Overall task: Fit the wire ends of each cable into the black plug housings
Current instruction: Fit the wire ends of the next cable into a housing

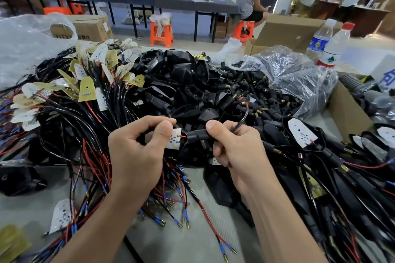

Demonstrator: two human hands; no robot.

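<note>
Head view: the left hand (136, 156) pinches a white board (175, 137) at the mouth of a black plug housing (195, 134), gripped with its cable (242, 120) by the right hand (235, 147) above the tabletop (192, 241). Best hold the housing steady and feed straight, without kinking the red wire (182, 136).

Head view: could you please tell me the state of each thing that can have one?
Left hand: pinches the LED board.
Right hand: grips the black plug housing and cable.
LED board: at the housing's mouth, mostly outside.
Red-capped bottle: upright, capped.
White-capped bottle: upright, capped.
Cardboard box: open.
</note>
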